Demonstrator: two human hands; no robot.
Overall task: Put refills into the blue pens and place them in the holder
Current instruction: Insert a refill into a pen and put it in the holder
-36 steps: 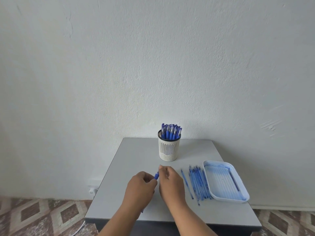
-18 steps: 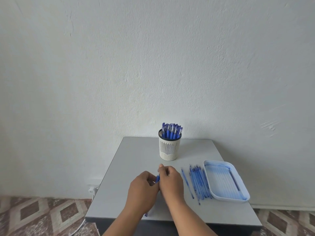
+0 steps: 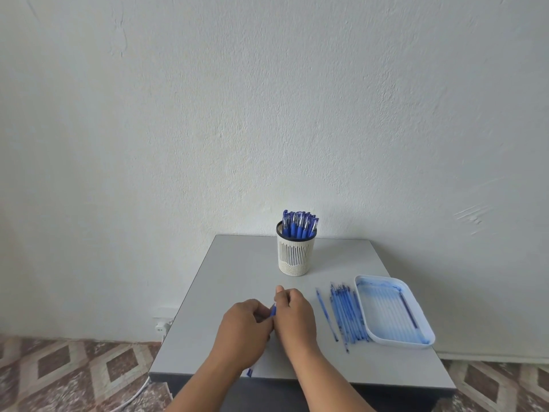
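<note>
Nearest the camera, at the front edge of the grey table [image 3: 237, 263], two forearms reach in and the hands meet above the tabletop. The left hand [image 3: 243, 328] has its fingers curled round a blue pen [image 3: 272, 310], of which only two bits show: a short blue stretch in the gap between the hands and a small blue end [image 3: 249, 372] poking out below the left wrist, close to the table's front edge. The right hand [image 3: 295, 318] presses up against the left one, fingers bent inward and thumb raised, pinching the upper end of the same pen. Whether a refill is already inside the barrel cannot be told, since the hands cover most of it.

To the right of the hands, on the table, a single blue refill [image 3: 326, 314] lies by itself, and just beyond it a loose bundle of blue refills [image 3: 347, 315] lies side by side, running front to back. Touching or nearly touching that bundle on its right side sits a shallow white tray [image 3: 361, 295] with rounded corners; one dark blue refill [image 3: 408, 310] lies along its right inner wall.

Farther back on the table, behind the hands and near the rear edge, stands the holder [image 3: 295, 257], a white slotted cup with a dark rim. It stands upright and is packed with capped blue pens [image 3: 299, 224], standing on end.

Behind the table rises a plain pale wall [image 3: 267, 99]. Left of the table, low on the wall, a white socket [image 3: 162, 325] shows, with patterned floor tiles [image 3: 74, 373] beneath.
</note>
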